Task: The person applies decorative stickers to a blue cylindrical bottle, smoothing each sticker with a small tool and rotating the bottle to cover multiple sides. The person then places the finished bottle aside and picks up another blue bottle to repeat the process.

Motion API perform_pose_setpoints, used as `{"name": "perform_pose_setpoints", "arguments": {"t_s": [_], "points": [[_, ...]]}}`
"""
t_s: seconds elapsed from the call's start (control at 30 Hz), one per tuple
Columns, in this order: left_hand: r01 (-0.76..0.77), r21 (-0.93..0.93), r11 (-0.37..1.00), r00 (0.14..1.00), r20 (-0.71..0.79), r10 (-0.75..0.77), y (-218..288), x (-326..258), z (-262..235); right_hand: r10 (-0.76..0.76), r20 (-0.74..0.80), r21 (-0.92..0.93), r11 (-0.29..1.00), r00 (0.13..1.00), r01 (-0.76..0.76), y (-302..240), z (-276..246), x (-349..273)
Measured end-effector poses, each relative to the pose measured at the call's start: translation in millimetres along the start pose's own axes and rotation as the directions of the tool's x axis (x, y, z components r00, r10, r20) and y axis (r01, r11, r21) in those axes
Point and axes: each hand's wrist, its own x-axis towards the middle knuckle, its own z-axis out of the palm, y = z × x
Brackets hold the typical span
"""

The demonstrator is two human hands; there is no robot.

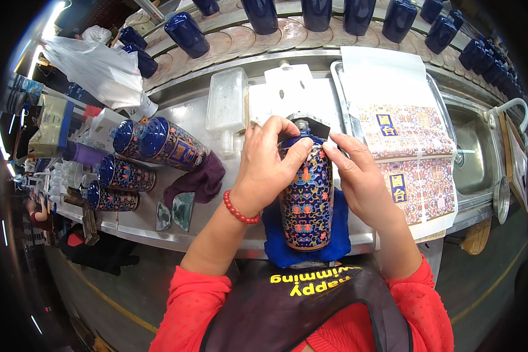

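Observation:
A dark blue bottle [307, 205] with a colourful floral pattern lies before me on a blue cloth [276, 240], its neck pointing away. My left hand [270, 161] wraps the shoulder from the left, its thumb pressed on the patterned surface near the neck. From the right, the thumb and fingers of my right hand [358, 176] press on the same shoulder. Whether a film edge lies under the fingertips is too small to tell. Printed sheets [416, 152] with matching floral panels lie to the right, partly under a blank white sheet [384, 73].
Several patterned blue bottles [176, 146] stand at the left beside a dark purple cloth [196, 182]. Plain blue bottles [186, 34] line a conveyor [229, 50] at the back. A clear plastic container [227, 100] is behind my left hand. A metal sink [475, 158] is at far right.

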Motion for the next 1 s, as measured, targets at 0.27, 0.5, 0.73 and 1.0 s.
{"name": "perform_pose_setpoints", "arguments": {"t_s": [0.27, 0.5, 0.73, 1.0], "points": [[-0.092, -0.145, 0.985, 0.995, -0.039, 0.087, -12, -3, -4, -0.026, 0.04, -0.068, 0.997, 0.999, 0.029, -9, -5, 6], [-0.012, -0.36, 0.933, 1.0, 0.019, 0.02, -26, -18, -3, -0.039, 0.079, -0.155, 0.987, 0.996, 0.051, -16, -6, 10], [0.0, -0.329, 0.944, 1.0, 0.016, 0.006, -30, -27, -3, -0.01, 0.1, -0.193, 0.981, 0.995, 0.029, -24, -7, 12], [-0.068, -0.34, 0.938, 0.998, -0.019, 0.066, -35, -30, 0, 0.026, 0.103, -0.24, 0.971, 0.994, 0.0, -33, -8, 14]]}}
